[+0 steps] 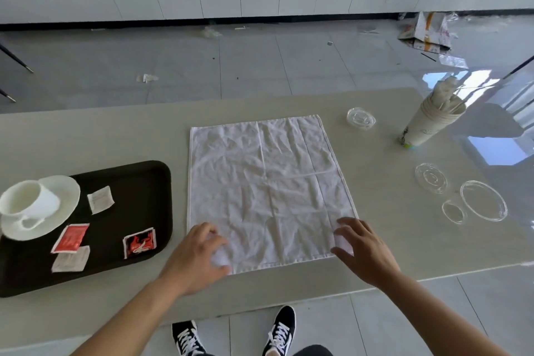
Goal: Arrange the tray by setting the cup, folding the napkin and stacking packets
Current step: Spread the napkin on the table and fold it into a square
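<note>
A white cloth napkin (268, 188) lies spread flat on the table in front of me. My left hand (196, 257) rests on its near left corner, fingers loosely bent over the cloth. At the near right corner my right hand (361, 248) lies on the cloth with fingers relaxed. To the left, a black tray (150, 182) carries a white cup (29, 201) on a saucer (65, 191). Several packets are scattered on the tray: a white one (100, 199), a red one (70, 238), a red-and-black one (140, 242) and another white one (70, 259).
A stack of paper cups (427, 124) holding straws stands at the back right. Clear plastic lids (360, 118) (431, 177) (483, 200) (453, 212) lie on the right side of the table. The table's near edge runs just below my hands.
</note>
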Tool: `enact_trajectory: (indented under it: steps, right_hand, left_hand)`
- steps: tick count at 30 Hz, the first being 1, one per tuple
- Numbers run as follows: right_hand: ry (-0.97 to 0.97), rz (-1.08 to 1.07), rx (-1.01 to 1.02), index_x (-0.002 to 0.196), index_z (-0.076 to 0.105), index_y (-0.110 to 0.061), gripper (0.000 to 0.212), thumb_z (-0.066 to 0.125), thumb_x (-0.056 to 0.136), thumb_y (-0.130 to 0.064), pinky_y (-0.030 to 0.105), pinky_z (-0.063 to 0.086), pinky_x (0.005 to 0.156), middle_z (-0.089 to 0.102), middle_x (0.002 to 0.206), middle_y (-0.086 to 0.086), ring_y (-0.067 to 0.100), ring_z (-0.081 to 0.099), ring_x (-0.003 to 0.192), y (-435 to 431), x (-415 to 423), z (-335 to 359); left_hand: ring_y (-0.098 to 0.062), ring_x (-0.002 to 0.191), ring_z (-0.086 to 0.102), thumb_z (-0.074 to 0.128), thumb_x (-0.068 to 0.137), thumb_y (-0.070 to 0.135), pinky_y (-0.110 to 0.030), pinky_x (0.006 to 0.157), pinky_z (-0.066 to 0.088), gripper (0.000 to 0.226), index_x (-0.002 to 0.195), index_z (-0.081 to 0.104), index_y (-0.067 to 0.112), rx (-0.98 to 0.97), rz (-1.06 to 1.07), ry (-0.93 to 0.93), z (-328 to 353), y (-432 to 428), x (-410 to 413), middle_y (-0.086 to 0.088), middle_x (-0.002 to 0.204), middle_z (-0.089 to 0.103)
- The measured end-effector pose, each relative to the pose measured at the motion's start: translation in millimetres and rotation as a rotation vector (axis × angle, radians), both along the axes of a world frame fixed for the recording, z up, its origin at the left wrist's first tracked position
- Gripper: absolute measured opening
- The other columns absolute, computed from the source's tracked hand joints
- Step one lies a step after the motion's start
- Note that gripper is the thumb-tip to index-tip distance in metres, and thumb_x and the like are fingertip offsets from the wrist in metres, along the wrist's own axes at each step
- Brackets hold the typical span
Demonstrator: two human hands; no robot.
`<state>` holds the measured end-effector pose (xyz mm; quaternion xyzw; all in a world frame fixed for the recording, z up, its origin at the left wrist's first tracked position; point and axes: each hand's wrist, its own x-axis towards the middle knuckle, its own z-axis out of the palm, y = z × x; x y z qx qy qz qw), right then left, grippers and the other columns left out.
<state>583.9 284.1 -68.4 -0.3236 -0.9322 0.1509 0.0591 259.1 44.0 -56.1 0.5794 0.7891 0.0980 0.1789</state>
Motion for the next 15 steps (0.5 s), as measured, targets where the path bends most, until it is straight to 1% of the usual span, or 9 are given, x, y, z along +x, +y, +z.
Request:
enact_trajectory:
  steps: [1,3,5,6,8,10,12,14,15]
  right_hand:
    - [-0.004,0.024,-0.015,0.109,0.067,-0.024,0.037,0.078,0.078,-0.041,0.035,0.055,0.082,0.058,0.132,-0.004,0.019,0.053,0.120,0.2,4.1,0.7]
    - [-0.016,0.070,-0.045,0.121,0.066,-0.025,0.046,0.078,0.079,-0.040,0.037,0.054,0.091,0.053,0.142,-0.005,0.017,0.048,0.131,2.8,10.9,2.9]
    - [-0.032,0.125,-0.057,0.131,0.061,-0.026,0.050,0.075,0.084,-0.036,0.034,0.049,0.101,0.048,0.148,-0.007,0.015,0.041,0.138,4.3,15.8,4.8]
    - [-0.034,0.149,-0.054,0.133,0.060,-0.025,0.049,0.072,0.086,-0.035,0.033,0.047,0.102,0.047,0.148,-0.007,0.014,0.040,0.138,4.5,17.4,5.9]
    - [-0.014,0.174,-0.014,0.130,0.062,-0.020,0.045,0.071,0.088,-0.032,0.031,0.049,0.100,0.052,0.144,-0.005,0.014,0.046,0.134,3.9,19.5,8.0]
    - [0.039,0.191,0.075,0.118,0.069,-0.015,0.033,0.070,0.089,-0.030,0.034,0.055,0.093,0.063,0.132,-0.001,0.017,0.058,0.123,0.4,21.5,8.1]
    - [0.090,0.200,0.139,0.102,0.071,-0.016,0.020,0.059,0.095,-0.031,0.034,0.056,0.089,0.069,0.123,-0.001,0.017,0.064,0.115,-2.5,24.5,6.8]
    - [0.102,0.180,0.146,0.088,0.067,-0.018,0.022,0.052,0.097,-0.032,0.030,0.055,0.086,0.071,0.117,-0.003,0.015,0.066,0.111,-2.7,26.8,6.5]
    - [0.094,0.157,0.134,0.085,0.065,-0.019,0.019,0.054,0.096,-0.030,0.029,0.056,0.082,0.072,0.115,-0.004,0.016,0.067,0.108,-2.4,26.9,7.1]
  left_hand:
    - [-0.016,0.123,0.038,0.061,0.064,0.066,-0.029,0.089,0.046,0.062,0.116,0.056,0.032,-0.055,-0.037,0.004,-1.0,-4.6,1.1,0.004,0.128,0.041]
    - [-0.015,0.135,0.026,0.057,0.062,0.068,-0.029,0.101,0.039,0.065,0.120,0.047,0.040,-0.094,-0.103,0.011,-3.0,-13.7,2.3,0.004,0.141,0.028]
    - [-0.014,0.139,0.028,0.060,0.070,0.053,-0.025,0.097,0.040,0.051,0.117,0.050,0.037,-0.062,-0.122,0.009,-3.1,-21.9,2.8,0.003,0.144,0.029]
    - [-0.016,0.137,0.035,0.065,0.072,0.042,-0.024,0.090,0.044,0.042,0.112,0.055,0.032,-0.044,-0.121,0.031,-2.0,-23.8,3.8,0.000,0.143,0.035]
    - [-0.022,0.119,0.059,0.077,0.066,0.016,-0.022,0.069,0.052,0.031,0.092,0.061,0.021,0.012,-0.117,0.080,2.0,-24.0,6.6,-0.005,0.128,0.055]
    - [-0.021,0.093,0.069,0.081,0.059,0.004,-0.022,0.053,0.049,0.029,0.078,0.062,0.017,0.094,-0.093,0.113,4.2,-24.6,9.1,-0.004,0.108,0.065]
    - [-0.016,0.072,0.064,0.074,0.069,0.004,-0.022,0.049,0.040,0.020,0.077,0.061,0.016,0.115,-0.031,0.092,5.9,-23.4,9.7,0.002,0.094,0.064]
    - [-0.018,0.061,0.056,0.064,0.081,0.010,-0.029,0.047,0.036,0.010,0.081,0.056,0.017,0.117,0.101,0.075,5.6,-20.0,7.0,0.003,0.082,0.061]
    - [-0.021,0.058,0.055,0.061,0.085,0.012,-0.031,0.047,0.035,0.008,0.083,0.055,0.016,0.114,0.160,0.063,6.8,-16.9,4.9,0.003,0.076,0.059]
